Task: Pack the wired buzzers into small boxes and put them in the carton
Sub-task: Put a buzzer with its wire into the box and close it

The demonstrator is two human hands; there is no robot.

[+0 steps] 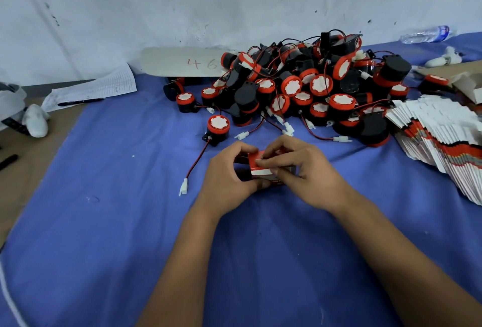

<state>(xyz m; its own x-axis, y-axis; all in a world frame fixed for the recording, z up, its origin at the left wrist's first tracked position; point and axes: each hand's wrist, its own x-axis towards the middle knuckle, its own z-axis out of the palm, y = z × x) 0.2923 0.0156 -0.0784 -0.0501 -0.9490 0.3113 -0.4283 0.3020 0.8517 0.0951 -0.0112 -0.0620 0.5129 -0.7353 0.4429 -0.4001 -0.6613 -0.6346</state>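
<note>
both hands grip a small box point(263, 167) — board point(182, 62) reads "46".

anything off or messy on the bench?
Somewhat. The buzzers lie in a loose heap with wires tangled, the flat box stack has slumped sideways, and a water bottle lies on its side. No visible damage.

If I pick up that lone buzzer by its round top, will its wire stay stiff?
Probably not. The buzzer has a thin wire lying in a loose curve on the cloth, so it would likely dangle. Its white plug might swing.
</note>
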